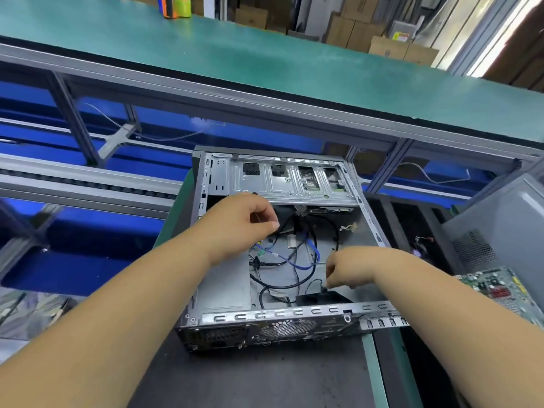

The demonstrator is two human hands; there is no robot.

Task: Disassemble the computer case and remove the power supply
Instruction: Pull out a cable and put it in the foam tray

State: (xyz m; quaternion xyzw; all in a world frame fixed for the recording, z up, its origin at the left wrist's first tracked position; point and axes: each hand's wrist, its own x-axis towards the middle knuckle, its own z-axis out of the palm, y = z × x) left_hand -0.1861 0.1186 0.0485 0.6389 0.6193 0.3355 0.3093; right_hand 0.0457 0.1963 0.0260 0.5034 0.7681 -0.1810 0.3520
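The open computer case (297, 312) lies on its side on a dark mat, its inside facing up. A grey power supply (223, 281) sits in the near left corner, its vent at the rear panel. Loose black and blue cables (294, 260) cross the case floor. My left hand (241, 225) hovers over the upper left of the case's inside, fingers curled, pinching what looks like a black cable at its fingertips. My right hand (347, 269) is inside the case on the right, fingers curled down, pinching a thin black wire near a small black box (321, 298).
A green circuit board (497, 287) lies right of the case, and a grey metal case cover (500, 225) stands behind it. A green-topped shelf (265, 63) on an aluminium frame overhangs the far side. Conveyor rails (88, 187) run at the left.
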